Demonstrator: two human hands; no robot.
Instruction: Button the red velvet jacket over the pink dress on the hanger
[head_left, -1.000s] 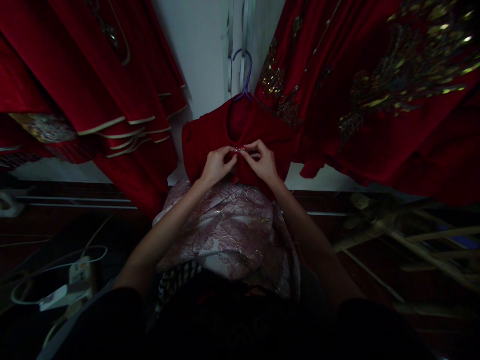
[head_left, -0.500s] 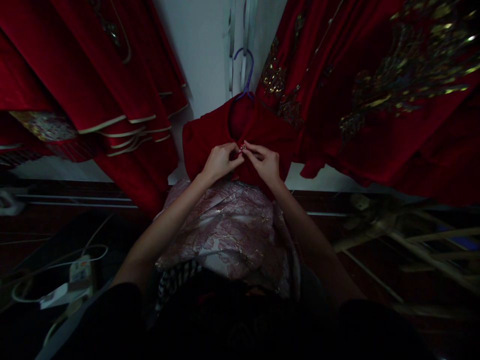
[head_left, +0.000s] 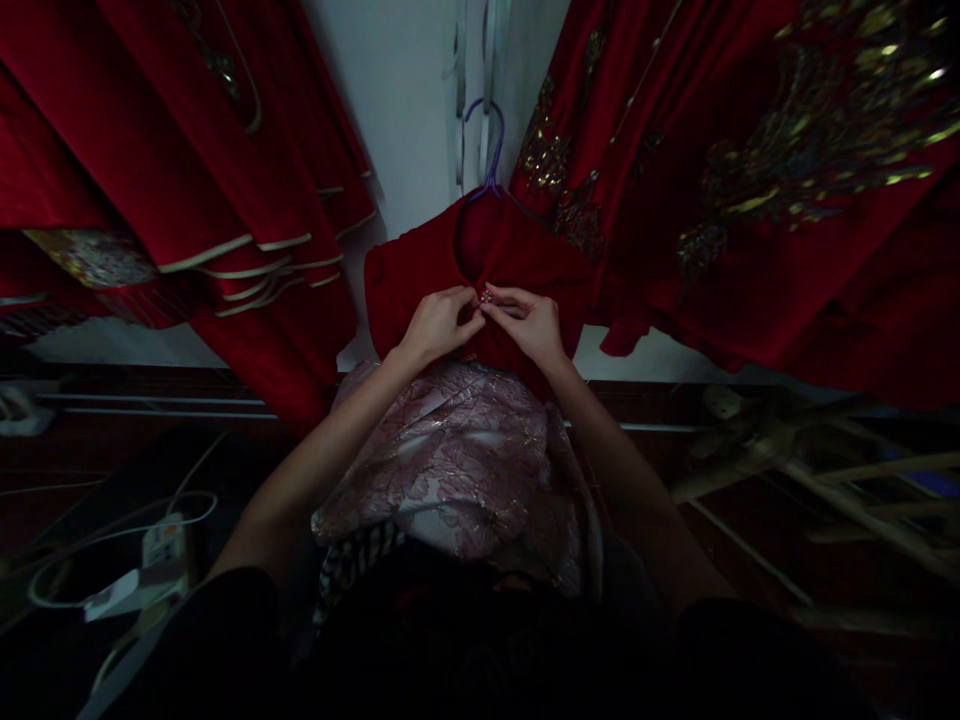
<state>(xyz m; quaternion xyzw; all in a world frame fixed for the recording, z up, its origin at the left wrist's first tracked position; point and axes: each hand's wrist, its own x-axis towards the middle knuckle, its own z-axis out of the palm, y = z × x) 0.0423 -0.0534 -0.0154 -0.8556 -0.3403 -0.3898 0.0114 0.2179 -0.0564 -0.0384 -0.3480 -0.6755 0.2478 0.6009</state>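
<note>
A small dark red top hangs on a purple hanger against the white wall. My left hand and my right hand meet at its neckline, both pinched on a small shiny fastener at the front opening. The fingers of both hands are closed around the fabric edges there. Below my wrists a pink and gold patterned fabric bulges out, with a black and white checked piece beneath it.
Long red garments with cream trim hang at the left, and red garments with gold embroidery at the right. A white power strip with cables lies on the dark floor at lower left. Pale wooden bars stand at the right.
My hands have closed in together on the fastener at the neckline. The fingers of the right hand, spread a second ago, now pinch tighter.
</note>
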